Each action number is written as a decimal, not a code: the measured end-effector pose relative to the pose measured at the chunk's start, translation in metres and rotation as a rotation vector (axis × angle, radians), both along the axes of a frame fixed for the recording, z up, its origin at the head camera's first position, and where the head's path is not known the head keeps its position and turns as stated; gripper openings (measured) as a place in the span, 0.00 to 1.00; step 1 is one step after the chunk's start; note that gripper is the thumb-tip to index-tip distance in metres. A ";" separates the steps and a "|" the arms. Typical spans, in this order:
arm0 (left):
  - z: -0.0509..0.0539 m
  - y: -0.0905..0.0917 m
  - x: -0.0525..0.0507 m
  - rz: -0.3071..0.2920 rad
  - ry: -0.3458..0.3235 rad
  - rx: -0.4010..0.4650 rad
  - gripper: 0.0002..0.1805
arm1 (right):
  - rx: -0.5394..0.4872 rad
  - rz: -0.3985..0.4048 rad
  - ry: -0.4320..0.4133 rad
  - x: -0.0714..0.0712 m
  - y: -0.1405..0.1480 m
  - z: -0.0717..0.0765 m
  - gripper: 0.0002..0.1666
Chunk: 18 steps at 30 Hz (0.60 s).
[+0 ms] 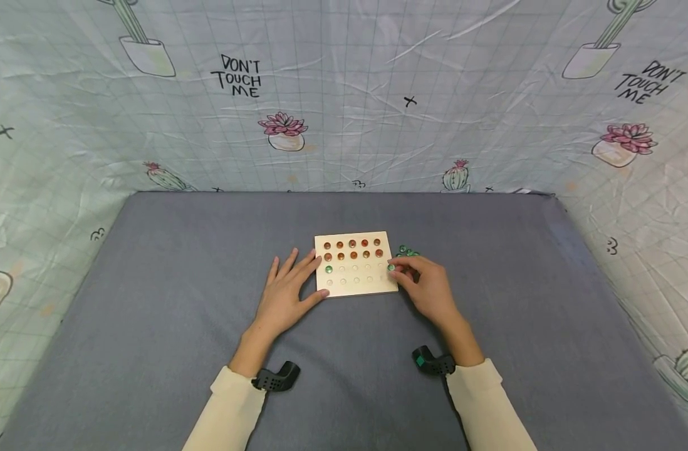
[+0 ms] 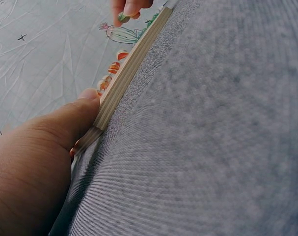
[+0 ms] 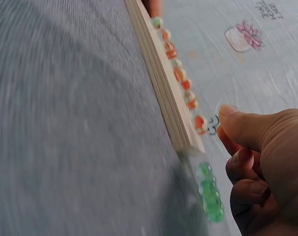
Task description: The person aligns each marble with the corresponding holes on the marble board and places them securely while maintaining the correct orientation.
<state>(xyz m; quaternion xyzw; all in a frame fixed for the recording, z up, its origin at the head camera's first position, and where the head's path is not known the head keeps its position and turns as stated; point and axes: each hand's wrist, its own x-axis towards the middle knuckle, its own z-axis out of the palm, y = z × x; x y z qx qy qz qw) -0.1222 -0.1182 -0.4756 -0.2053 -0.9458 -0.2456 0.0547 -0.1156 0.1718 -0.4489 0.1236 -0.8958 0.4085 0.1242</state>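
Left hand [image 1: 284, 297] lies spread, touching the pale wooden board [image 1: 347, 262] on the grey cloth-covered worktop [image 1: 519, 282]. Ten glassy orange-red balls [image 1: 353, 255] fill two back rows; one green glassy ball [image 1: 329, 269] starts the third, nine hollows [image 1: 356, 280] bare! Right hand [image 1: 425, 285] pinches another green ball [image 1: 391, 267]; loose green balls [image 1: 408, 252] lie just beside.
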 end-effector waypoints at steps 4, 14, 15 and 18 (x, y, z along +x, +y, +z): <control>0.000 0.001 0.000 0.002 -0.004 0.000 0.39 | -0.006 0.024 0.012 -0.004 -0.009 -0.002 0.11; -0.002 0.002 0.002 0.004 0.010 0.001 0.39 | -0.019 0.087 0.023 -0.009 -0.030 -0.007 0.10; -0.001 0.002 0.003 0.005 0.008 0.003 0.39 | -0.018 0.093 0.025 -0.010 -0.032 -0.007 0.10; -0.001 0.002 0.003 0.007 0.009 0.003 0.39 | -0.013 0.112 0.027 -0.012 -0.038 -0.007 0.10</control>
